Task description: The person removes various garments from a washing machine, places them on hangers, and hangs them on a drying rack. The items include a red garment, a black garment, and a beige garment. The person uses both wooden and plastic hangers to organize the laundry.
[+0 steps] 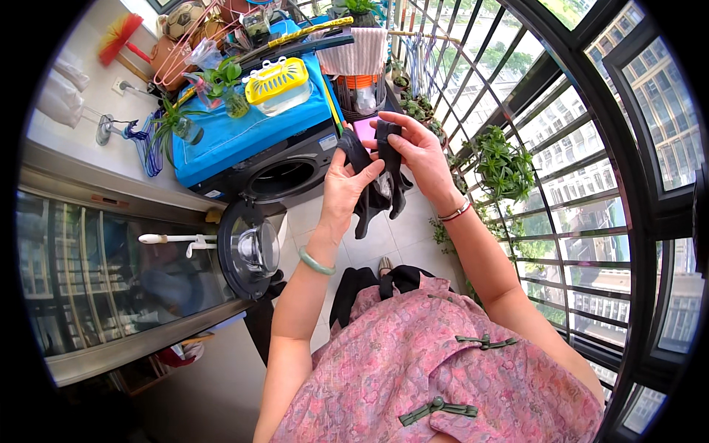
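In front of me, over the tiled floor, I hold up a pair of small dark cloth pieces that look like socks. My left hand (344, 186) is closed on the left dark sock (364, 215), its thumb pressed on the fabric. My right hand (422, 153) pinches the top of the right dark sock (399, 193) between thumb and fingers. Both socks hang down side by side, with a lighter grey patch showing between them. Just beyond my left hand is a dark front-loading washing machine (323, 150), its round door (238, 252) swung open to the left.
A blue cover (214, 157) lies over the washer, bearing a yellow-and-white basket (276, 83) and potted plants. Behind stands a dark wire basket (357, 100) with a striped towel (353, 53) above. Barred windows with a leafy plant (505, 164) line my right; a sliding glass door (118, 258) is left.
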A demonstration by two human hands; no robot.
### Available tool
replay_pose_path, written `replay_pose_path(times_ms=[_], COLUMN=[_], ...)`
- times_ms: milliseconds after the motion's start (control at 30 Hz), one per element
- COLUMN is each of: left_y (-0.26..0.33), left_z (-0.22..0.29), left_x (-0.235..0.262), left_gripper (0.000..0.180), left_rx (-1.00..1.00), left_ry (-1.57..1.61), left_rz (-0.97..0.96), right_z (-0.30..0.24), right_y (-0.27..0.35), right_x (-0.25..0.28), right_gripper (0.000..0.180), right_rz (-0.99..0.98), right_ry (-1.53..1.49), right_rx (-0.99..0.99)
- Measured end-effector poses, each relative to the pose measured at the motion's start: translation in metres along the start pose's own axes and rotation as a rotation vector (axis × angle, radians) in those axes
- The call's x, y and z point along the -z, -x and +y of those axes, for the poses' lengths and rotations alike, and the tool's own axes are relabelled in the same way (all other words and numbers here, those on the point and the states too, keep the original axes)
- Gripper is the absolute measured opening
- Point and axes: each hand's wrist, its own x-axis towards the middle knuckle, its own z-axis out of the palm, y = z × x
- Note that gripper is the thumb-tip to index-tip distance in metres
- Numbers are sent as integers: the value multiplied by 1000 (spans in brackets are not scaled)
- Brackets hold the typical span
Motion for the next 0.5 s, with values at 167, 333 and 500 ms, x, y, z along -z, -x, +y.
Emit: replay_pose_path(times_ms=[167,333,500], left_y=[-38,-90,-165], left_z=[-10,-35,-63], left_x=[-10,-6,-8], left_gripper=[64,54,56], left_rx=[-82,90,111], left_ry=[-108,-5,100], left_rz=[4,-32,54], right_z=[16,30,66], right_y=[-29,-64,-125], right_x=[35,61,115], right_gripper=[35,35,24], right_rz=[76,110,332], right_ry=[67,-18,162], right_rx=[24,-85,-210])
